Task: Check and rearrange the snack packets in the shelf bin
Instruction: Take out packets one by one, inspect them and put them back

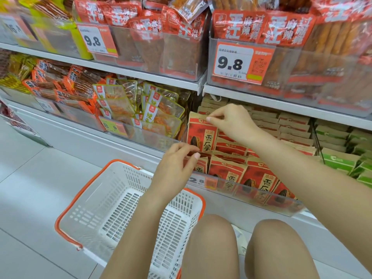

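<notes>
A shop aisle with white shelves [124, 68] and a pale tiled floor holds clear bins of snacks. Low at left a white basket [128, 206] with orange handles stands on the floor. The left hand [177, 166] curls its fingers on the top edges of the front packets in the clear shelf bin [251, 195]. The right hand [231, 121] pinches the top edge of a raised kraft-and-red sunflower seed packet [201, 133], upright at the bin's left end. These paper packets look light, crinkly and fairly stiff; the folded top seam seems the best hold. Upper tags [233, 61] read 9.8; the bin's tag reads 2.8; packets read 香瓜子.
</notes>
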The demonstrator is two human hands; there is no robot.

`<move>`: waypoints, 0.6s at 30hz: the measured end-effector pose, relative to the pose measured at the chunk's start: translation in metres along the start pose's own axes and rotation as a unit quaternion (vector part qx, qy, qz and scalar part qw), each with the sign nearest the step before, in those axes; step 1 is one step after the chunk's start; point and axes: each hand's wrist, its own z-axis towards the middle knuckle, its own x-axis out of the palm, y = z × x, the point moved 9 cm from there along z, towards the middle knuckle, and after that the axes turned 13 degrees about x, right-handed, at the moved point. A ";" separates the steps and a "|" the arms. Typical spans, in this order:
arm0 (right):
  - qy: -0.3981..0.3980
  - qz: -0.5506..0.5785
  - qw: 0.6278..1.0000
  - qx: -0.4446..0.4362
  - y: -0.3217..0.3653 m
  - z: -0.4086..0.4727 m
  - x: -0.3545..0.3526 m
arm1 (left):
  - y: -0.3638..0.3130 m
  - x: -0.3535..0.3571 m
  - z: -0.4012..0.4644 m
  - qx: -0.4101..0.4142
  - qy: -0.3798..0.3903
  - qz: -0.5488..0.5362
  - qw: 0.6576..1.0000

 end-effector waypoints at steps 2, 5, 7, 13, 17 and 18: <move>0.009 -0.046 0.999 0.017 -0.002 0.001 0.011 | 0.000 0.001 0.000 0.001 -0.001 0.005 1.000; 0.005 -0.102 0.994 0.030 -0.001 0.003 0.019 | 0.002 0.001 0.000 -0.012 -0.006 0.017 1.000; 0.003 -0.127 0.991 0.027 0.001 0.005 0.023 | 0.004 0.000 -0.002 -0.021 -0.007 0.017 1.000; -0.011 -0.206 0.978 0.018 0.000 0.010 0.032 | 0.002 0.001 -0.006 -0.025 -0.007 0.016 1.000; -0.004 -0.218 0.975 0.044 -0.011 0.016 0.034 | 0.001 0.001 -0.007 -0.037 -0.002 0.022 0.999; -0.001 -0.214 0.976 0.046 -0.012 0.016 0.034 | 0.001 0.001 -0.007 -0.039 -0.001 0.023 0.999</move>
